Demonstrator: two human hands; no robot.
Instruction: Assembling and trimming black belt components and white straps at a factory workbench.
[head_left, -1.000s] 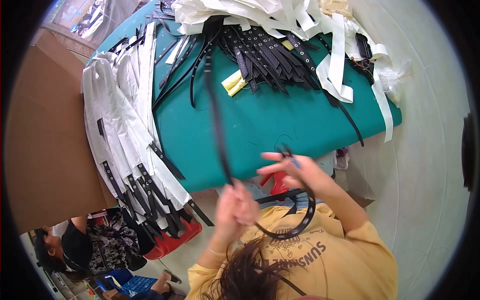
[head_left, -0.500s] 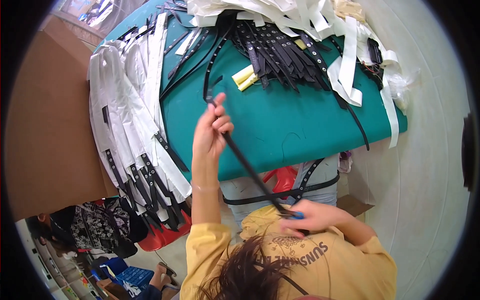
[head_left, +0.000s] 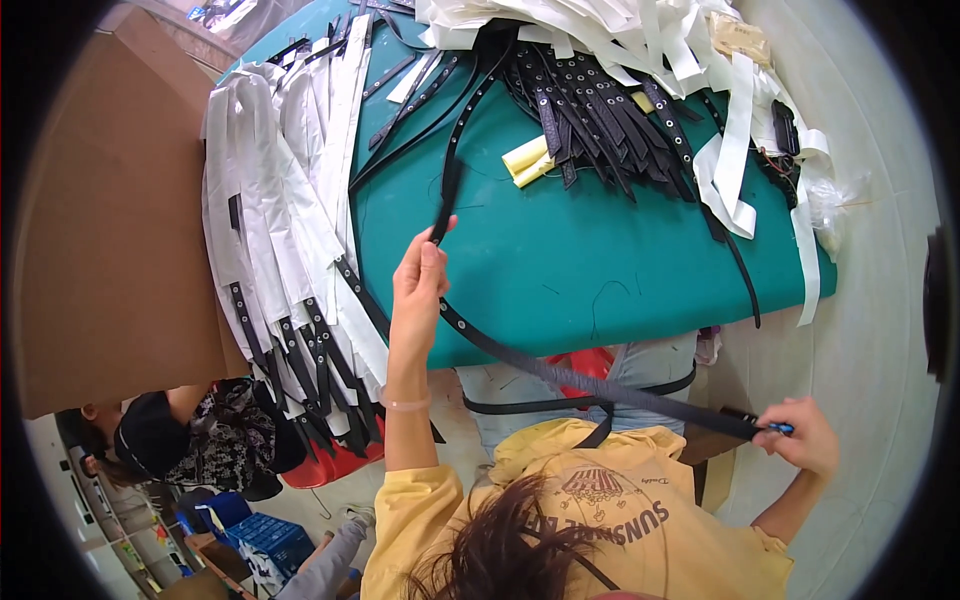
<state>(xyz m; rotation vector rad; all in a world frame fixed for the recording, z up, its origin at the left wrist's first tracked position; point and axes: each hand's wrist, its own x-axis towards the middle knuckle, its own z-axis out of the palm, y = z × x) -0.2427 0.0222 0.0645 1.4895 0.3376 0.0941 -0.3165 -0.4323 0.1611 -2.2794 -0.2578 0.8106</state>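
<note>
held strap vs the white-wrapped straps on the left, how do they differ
The held strap shows bare and dark, while the white-wrapped straps are mostly covered, with black ends sticking out. The held strap runs between the left hand and right hand; neither hand touches the white-wrapped straps, which hang past the table edge. Both show metal eyelets.

On the big green table [head_left: 540,260], a messy heap of white strips [head_left: 590,22] lies at 12 o'clock. Black straps [head_left: 600,125] with shiny rings lie in a pile at 1 o'clock, next to a yellow bundle [head_left: 529,161]. Long white sleeves [head_left: 255,175] lie at 9 o'clock and hang over the edge. Thin threads [head_left: 595,300] lie at 5 o'clock
</note>
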